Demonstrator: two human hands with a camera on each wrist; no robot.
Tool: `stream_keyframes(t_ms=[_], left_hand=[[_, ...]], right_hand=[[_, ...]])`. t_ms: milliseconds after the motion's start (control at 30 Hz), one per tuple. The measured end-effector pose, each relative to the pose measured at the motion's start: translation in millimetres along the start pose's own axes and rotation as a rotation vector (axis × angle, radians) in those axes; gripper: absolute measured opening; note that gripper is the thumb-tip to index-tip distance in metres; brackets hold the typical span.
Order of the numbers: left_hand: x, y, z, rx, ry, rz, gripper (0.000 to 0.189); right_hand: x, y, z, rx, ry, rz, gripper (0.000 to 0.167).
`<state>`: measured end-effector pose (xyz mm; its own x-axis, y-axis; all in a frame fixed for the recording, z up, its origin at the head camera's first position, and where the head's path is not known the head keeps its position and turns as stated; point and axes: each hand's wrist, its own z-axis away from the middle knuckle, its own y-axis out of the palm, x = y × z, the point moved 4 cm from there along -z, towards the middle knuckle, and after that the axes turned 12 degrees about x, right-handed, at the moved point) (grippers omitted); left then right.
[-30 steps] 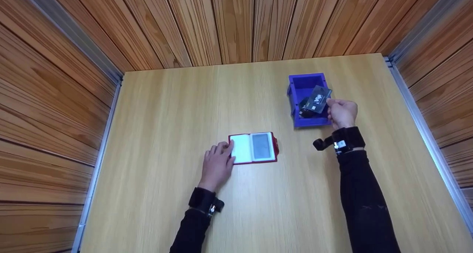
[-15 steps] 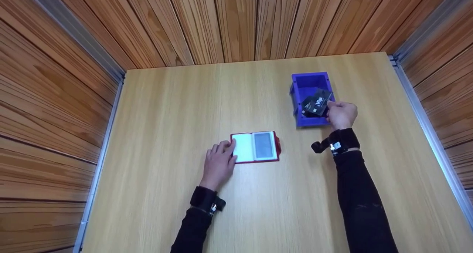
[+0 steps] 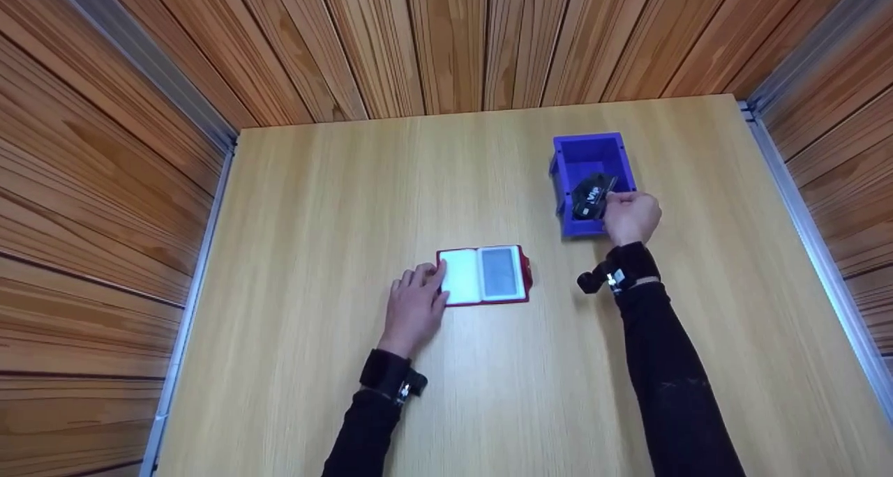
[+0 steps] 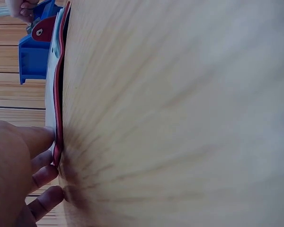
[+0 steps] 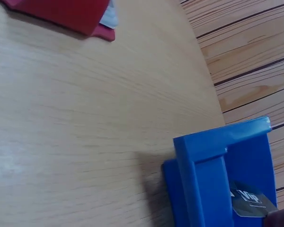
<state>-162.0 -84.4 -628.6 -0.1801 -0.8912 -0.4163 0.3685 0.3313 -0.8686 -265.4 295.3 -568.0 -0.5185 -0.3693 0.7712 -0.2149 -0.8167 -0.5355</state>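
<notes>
A red card holder (image 3: 483, 303) lies open on the table, showing a white page at left and a clear grey-blue pocket at right. My left hand (image 3: 413, 308) rests at its left edge; in the left wrist view the fingertips (image 4: 49, 137) touch the red cover from the side. At the back right stands a blue-purple bin (image 3: 587, 146). My right hand (image 3: 631, 217) reaches over its right front side and pinches a black card marked VIP (image 3: 591, 195). Other dark cards lie under or behind that card, mostly hidden. The right wrist view shows the VIP card (image 5: 251, 201) inside the bin.
The light wooden table (image 3: 335, 205) holds the card holder and the bin. Slatted wooden walls (image 3: 446, 44) with metal rails (image 3: 199, 282) close in the back and both sides. A red snap flap (image 3: 526, 269) sticks out at the holder's right edge.
My right hand has shifted slightly left and the VIP card has gone lower into the bin, turning steeper. My left hand stays at the card holder. The head view has shifted a little.
</notes>
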Motion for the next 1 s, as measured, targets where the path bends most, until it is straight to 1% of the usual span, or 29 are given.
stream_keyframes(t_ms=[133,367,500,667,767,833,900,1000], left_hand=[[2.8,-0.7,-0.9,0.004,-0.011,-0.005,0.059],[2.1,1.3,-1.8,0.009,-0.009,0.011,0.059],[0.2,2.6,-1.8,0.008,-0.007,0.018,0.059],[-1.4,1.3,-0.9,0.006,0.004,0.024,0.059],[-2.3,-0.9,-0.2,-0.029,0.025,0.016,0.058],[-2.3,-1.5,0.1,-0.040,0.029,0.008,0.057],[-2.0,-1.2,0.5,-0.042,0.030,0.004,0.057],[-1.1,0.7,0.8,-0.020,0.015,0.007,0.058]], right_hand=[[6,5,1.8,-0.024,-0.008,0.088,0.030],[9,10,0.0,-0.025,0.027,0.224,0.033],[5,13,-1.2,-0.041,0.029,0.252,0.035],[-1,17,-3.7,-0.040,0.068,0.249,0.037],[0,17,-4.8,-0.024,0.071,0.268,0.038],[1,18,-5.1,-0.002,0.074,0.291,0.040],[2,18,-5.6,0.024,0.076,0.319,0.042],[2,18,-5.9,0.055,0.077,0.346,0.045]])
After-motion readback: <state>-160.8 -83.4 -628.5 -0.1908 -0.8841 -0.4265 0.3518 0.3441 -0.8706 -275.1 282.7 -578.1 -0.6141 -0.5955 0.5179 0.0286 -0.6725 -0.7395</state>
